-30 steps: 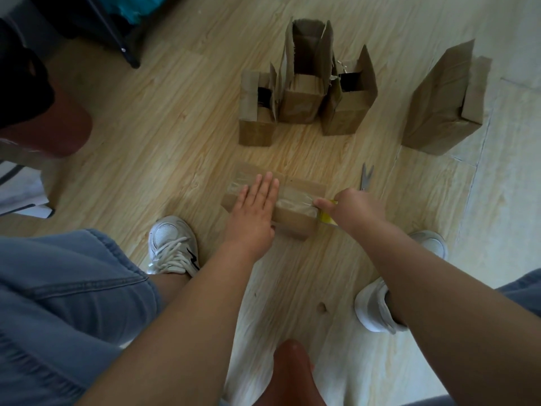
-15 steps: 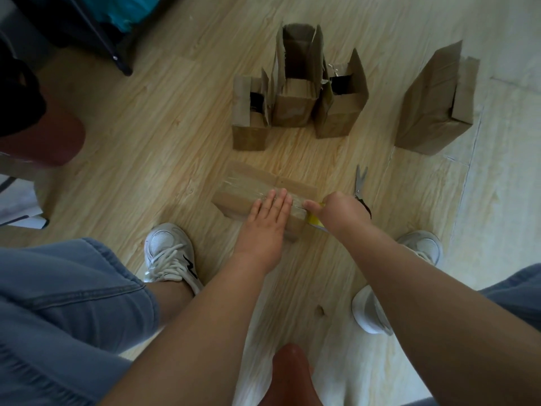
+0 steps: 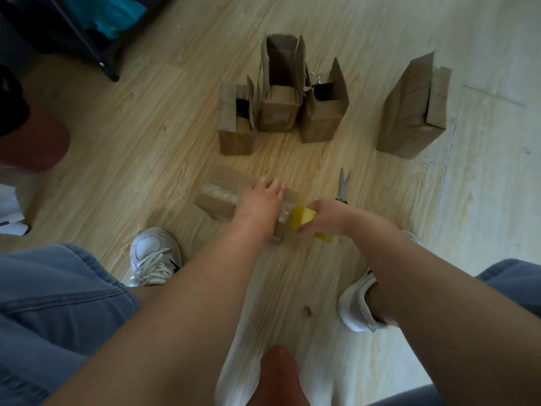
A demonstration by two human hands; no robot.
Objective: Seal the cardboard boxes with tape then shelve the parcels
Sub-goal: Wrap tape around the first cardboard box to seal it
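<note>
Hands [image 3: 259, 202] on crosswise box [image 3: 218, 197] and tape [image 3: 301, 216]

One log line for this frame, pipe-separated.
step: taping box | left hand: flat on box top | right hand: grips yellow tape roll at box end | scissors: untouched nearby

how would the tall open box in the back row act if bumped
The tall box likely tips easily: it stands upright on a narrow base. Its raised flaps look thin, probably floppy. Shorter boxes close on either side may brace it.
</note>
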